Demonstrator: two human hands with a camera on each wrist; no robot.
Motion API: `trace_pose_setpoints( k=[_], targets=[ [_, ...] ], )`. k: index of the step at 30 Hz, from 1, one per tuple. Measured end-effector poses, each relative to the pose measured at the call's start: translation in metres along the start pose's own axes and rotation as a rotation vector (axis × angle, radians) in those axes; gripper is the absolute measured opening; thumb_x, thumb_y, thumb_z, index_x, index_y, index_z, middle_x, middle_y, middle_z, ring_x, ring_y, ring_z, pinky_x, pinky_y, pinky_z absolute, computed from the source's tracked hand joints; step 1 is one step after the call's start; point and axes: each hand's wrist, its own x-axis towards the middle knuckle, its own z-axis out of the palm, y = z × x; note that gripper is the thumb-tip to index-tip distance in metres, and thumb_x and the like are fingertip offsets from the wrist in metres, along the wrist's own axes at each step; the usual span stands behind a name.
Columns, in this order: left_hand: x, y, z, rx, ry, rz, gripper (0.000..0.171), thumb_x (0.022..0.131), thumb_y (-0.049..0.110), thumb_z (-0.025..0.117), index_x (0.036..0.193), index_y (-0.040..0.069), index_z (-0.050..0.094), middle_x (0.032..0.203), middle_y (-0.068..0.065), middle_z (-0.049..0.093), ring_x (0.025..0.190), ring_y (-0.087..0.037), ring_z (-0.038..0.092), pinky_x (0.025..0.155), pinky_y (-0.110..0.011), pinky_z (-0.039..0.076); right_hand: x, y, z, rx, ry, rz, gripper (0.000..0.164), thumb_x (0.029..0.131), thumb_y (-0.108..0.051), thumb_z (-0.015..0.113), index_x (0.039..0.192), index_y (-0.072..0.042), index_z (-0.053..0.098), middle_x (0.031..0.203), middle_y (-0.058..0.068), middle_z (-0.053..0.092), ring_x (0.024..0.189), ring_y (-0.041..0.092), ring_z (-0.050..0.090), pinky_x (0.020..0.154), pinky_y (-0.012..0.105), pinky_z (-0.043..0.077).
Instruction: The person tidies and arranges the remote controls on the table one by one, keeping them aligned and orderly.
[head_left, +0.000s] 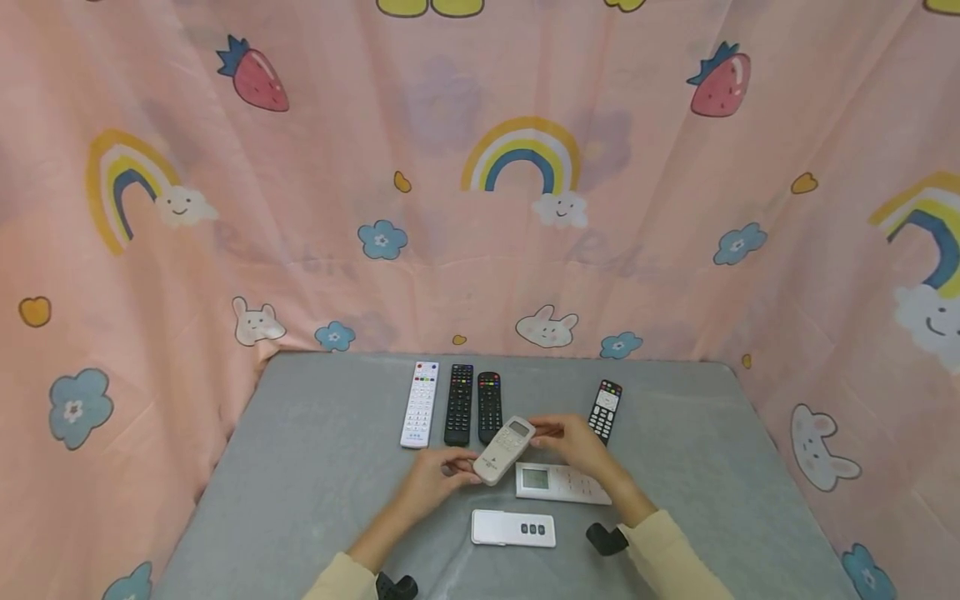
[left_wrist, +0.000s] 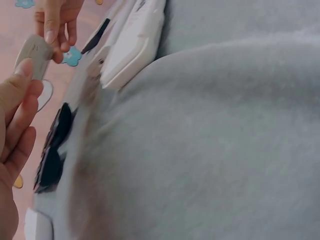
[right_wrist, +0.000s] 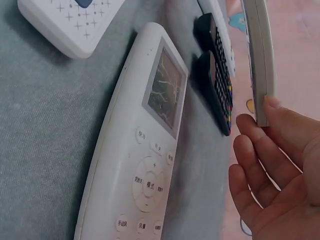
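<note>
Both hands hold a beige remote control point(head_left: 503, 451) with a small screen, tilted above the table. My left hand point(head_left: 438, 479) pinches its lower end between thumb and fingers, seen also in the left wrist view on the remote's edge point(left_wrist: 37, 52). At the upper end my right hand point(head_left: 573, 443) pinches a corner, thumb on one side and forefinger on the other in the right wrist view point(right_wrist: 285, 160). Just under the right forearm lies a white air-conditioner remote point(head_left: 558, 483) with a screen. Closer to me is a white remote point(head_left: 513, 528) with three dark buttons.
Along the back of the grey-covered table point(head_left: 300, 467) lie a white remote point(head_left: 420, 404) and two black remotes point(head_left: 458, 404), side by side. Another black remote point(head_left: 605, 404) lies behind the right hand, partly hidden. A pink patterned curtain point(head_left: 315, 208) hangs around the table.
</note>
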Motion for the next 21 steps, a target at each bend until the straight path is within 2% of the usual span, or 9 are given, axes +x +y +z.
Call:
trace_pose_setpoints(
  k=[5, 8, 14, 21],
  targets=[
    [0.002, 0.0, 0.01, -0.018, 0.029, 0.019, 0.035, 0.075, 0.026, 0.082, 0.105, 0.009, 0.074, 0.084, -0.002, 0.078, 0.07, 0.001, 0.066, 0.066, -0.018, 0.055, 0.001, 0.005, -0.002, -0.006, 0.003, -0.02, 0.038, 0.088, -0.015, 0.072, 0.124, -0.006, 0.067, 0.109, 0.01, 0.075, 0.099, 0.022, 0.07, 0.089, 0.039, 0.057],
    [0.004, 0.0, 0.014, -0.004, 0.037, 0.029, 0.035, 0.075, 0.026, 0.082, 0.105, 0.009, 0.074, 0.083, -0.002, 0.077, 0.07, 0.002, 0.065, 0.065, -0.018, 0.055, 0.003, 0.007, -0.004, -0.022, 0.017, -0.018, 0.038, 0.088, -0.016, 0.072, 0.125, -0.008, 0.067, 0.111, 0.008, 0.074, 0.099, 0.02, 0.069, 0.089, 0.038, 0.056],
    [0.014, 0.004, 0.017, 0.097, 0.016, 0.019, 0.039, 0.075, 0.029, 0.082, 0.108, 0.01, 0.074, 0.082, 0.002, 0.076, 0.07, 0.004, 0.064, 0.065, -0.014, 0.054, 0.01, 0.007, -0.009, -0.041, 0.024, -0.05, 0.039, 0.089, -0.012, 0.071, 0.127, -0.007, 0.066, 0.111, 0.01, 0.072, 0.097, 0.02, 0.065, 0.086, 0.036, 0.054],
    [0.035, 0.008, 0.021, 0.218, -0.006, 0.036, 0.043, 0.076, 0.035, 0.082, 0.111, 0.012, 0.073, 0.077, 0.008, 0.073, 0.064, 0.007, 0.059, 0.061, -0.012, 0.05, 0.026, 0.005, -0.022, -0.075, 0.012, -0.095, 0.041, 0.089, -0.009, 0.069, 0.129, -0.003, 0.063, 0.108, 0.013, 0.071, 0.094, 0.022, 0.065, 0.081, 0.035, 0.054]
  ],
)
